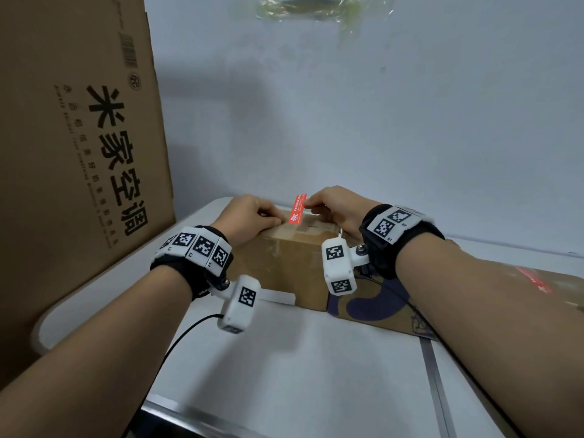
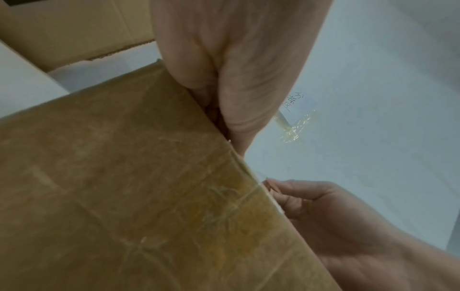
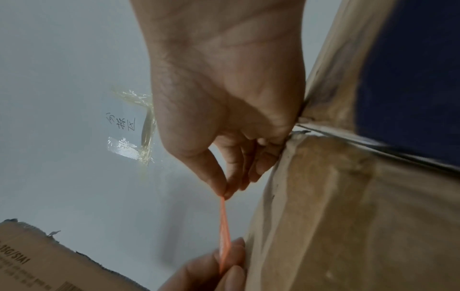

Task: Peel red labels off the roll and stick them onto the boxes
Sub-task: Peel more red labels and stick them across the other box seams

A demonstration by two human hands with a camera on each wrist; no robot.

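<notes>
Both your wrists hover over the white table [image 1: 316, 358], label going on.
Your right hand [image 1: 335, 207] and left hand [image 1: 252, 216] pinch the red label [image 1: 298, 209] over the taped box [image 1: 294, 263].

red label [image 1: 297, 208] print illegible, box [image 1: 294, 260] top partly hidden

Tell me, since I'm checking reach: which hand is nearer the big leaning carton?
Left. The left hand pinches the red label on the side toward the big leaning carton; the right hand pinches its farther end.
</notes>
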